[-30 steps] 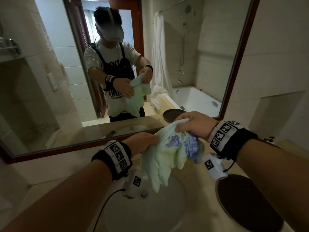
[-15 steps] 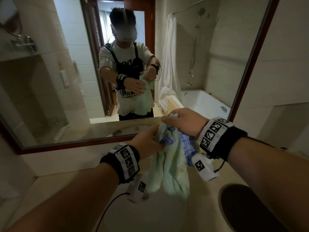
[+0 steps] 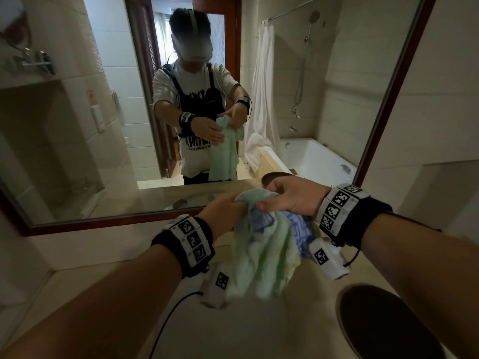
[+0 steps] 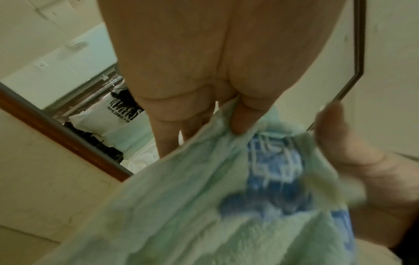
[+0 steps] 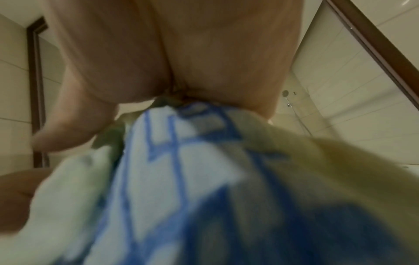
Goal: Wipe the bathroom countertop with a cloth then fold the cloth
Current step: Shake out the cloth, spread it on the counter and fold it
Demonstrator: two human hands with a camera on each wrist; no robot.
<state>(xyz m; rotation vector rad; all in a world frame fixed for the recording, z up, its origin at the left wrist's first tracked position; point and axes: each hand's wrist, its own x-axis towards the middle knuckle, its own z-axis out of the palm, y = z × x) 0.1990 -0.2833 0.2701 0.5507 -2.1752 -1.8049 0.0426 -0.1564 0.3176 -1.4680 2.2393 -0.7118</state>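
A pale green cloth with a blue pattern hangs bunched in the air over the white sink basin. My left hand pinches its top edge. In the left wrist view the thumb lies on the cloth with the fingers behind it. My right hand grips the top of the cloth just to the right, nearly touching the left hand. In the right wrist view the blue-patterned part of the cloth comes out from under the curled right hand. The beige countertop lies below.
A wide framed mirror stands on the wall right behind the hands and reflects the person, a bathtub and a shower curtain. A dark round object lies on the countertop at the right. A black cable runs from the left wrist.
The hands have come closer together at the cloth's top edge. The cloth, spread a little between them before, now hangs in one bunch. The view has tilted up.
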